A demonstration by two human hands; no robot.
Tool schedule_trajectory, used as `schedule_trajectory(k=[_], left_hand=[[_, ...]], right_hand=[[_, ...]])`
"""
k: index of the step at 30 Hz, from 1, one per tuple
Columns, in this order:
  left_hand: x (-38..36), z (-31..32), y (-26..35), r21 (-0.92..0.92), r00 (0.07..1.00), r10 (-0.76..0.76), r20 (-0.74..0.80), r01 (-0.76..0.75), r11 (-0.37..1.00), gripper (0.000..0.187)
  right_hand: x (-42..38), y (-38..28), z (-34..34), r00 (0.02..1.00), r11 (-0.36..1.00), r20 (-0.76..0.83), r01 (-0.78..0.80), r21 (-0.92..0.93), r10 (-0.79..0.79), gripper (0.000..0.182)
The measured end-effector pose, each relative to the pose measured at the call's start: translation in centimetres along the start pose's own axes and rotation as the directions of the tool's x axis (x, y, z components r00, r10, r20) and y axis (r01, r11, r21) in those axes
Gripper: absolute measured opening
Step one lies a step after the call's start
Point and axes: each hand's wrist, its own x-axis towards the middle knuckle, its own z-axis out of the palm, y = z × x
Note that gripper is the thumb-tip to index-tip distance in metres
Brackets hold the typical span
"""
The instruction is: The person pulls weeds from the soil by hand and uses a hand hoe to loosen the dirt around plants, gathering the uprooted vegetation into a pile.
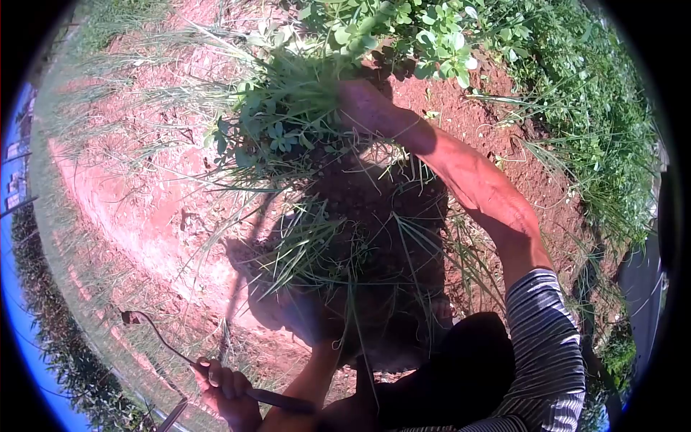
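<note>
Nearest, the left hand [229, 392] is clenched round a thin hooked metal weeding tool [169, 345], kept clear while the right hand [360, 104] clutches a tuft of green grassy weeds [284, 119] above red soil [137, 201].

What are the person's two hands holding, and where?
Left hand grips a hooked metal tool by its handle; right hand clutches a bunch of weeds near the stems.

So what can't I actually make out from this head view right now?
- Right hand: its fingers are buried in the weed clump, so the grip is hidden.
- Hooked hand tool: thin and small; its tip shape is unclear against the red soil.
- Left hand: near the frame's bottom edge, wrist partly cut off.
- Weed roots: lost in shadow.
</note>
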Motion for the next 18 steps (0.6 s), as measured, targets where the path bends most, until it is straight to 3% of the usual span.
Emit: schedule_trajectory(k=[1, 3, 5, 8, 9, 10, 12, 15, 18], left_hand=[[0.0, 0.1, -0.1, -0.015, 1.0, -0.011, 0.026, 0.011, 1.0, 0.032], [0.3, -0.4, -0.1, 0.004, 0.999, 0.008, 0.05, -0.008, 1.0, 0.033], [0.4, -0.2, -0.5, 0.006, 0.997, 0.013, 0.07, -0.014, 1.0, 0.034], [1.5, 0.1, -1.0, 0.004, 0.968, -0.02, 0.252, 0.02, 1.0, 0.033], [1.4, 1.3, -1.3, -0.009, 0.966, -0.009, 0.257, 0.012, 1.0, 0.033], [1.2, 2.3, -1.5, 0.01, 0.982, 0.009, 0.188, -0.011, 1.0, 0.032], [1.7, 2.0, -1.5, -0.021, 0.982, -0.007, 0.188, 0.011, 1.0, 0.03], [1.5, 2.7, -1.3, -0.019, 0.988, -0.017, 0.155, 0.02, 1.0, 0.027], [1.8, 2.5, -1.1, 0.02, 0.993, 0.026, 0.115, -0.028, 0.999, 0.027]], right_hand=[[-1.2, -2.3, -0.6, 0.991, 1.0, 0.133, -0.01, 0.003, 0.009, 0.027], [-3.3, -5.6, -0.5, 0.956, 0.989, 0.252, 0.145, 0.039, -0.15, 0.023], [-5.0, -9.7, -2.0, 0.865, 0.97, 0.441, 0.191, 0.15, -0.238, 0.023], [-5.2, -15.1, -6.2, 0.746, 0.979, 0.635, 0.14, 0.146, -0.201, 0.019], [-4.3, -16.6, -8.7, 0.765, 0.995, 0.64, 0.01, 0.097, -0.07, 0.022], [-3.4, -18.1, -11.2, 0.771, 0.991, 0.633, -0.122, 0.052, 0.062, 0.026], [-3.9, -19.8, -15.8, 0.811, 0.974, 0.562, -0.224, 0.035, 0.166, 0.026], [-6.2, -20.6, -22.8, 0.935, 0.967, 0.279, -0.247, 0.065, 0.219, 0.026], [-7.2, -20.5, -25.5, 0.977, 0.972, 0.015, -0.215, 0.095, 0.214, 0.027]])
